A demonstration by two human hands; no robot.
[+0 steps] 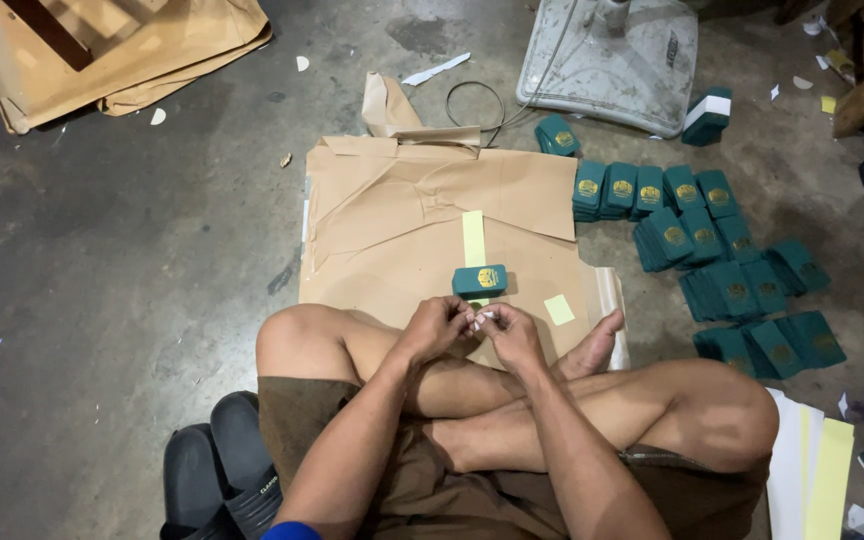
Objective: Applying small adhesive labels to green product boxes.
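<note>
Down on the concrete floor [132, 260], a person sits cross-legged, and both hands meet just above the crossed shins. Left hand [435, 328] and right hand [512, 335] are curled in close, fingertips pinched together on a small white strip [482, 318] held between them; the fingers are nearly closed, only that sliver showing, and I cannot tell whether it is tape or paper. Just beyond the hands, a small stack of green booklets [479, 280] rests on the brown kraft paper [422, 220], touching the near end of a pale yellow strip [473, 238]. A yellow square slip [558, 309] lies to its right. Far right, green booklets spread in overlapping piles [722, 260], and black sandals [217, 465] sit near left. Risk, as I read it: that white strip is tiny and pinched at the very tips, so it could tear, curl back on itself or slip and drop among the legs. The stack stands free, close to the knuckles; a careless brush of the hand could topple or skew it.
</note>
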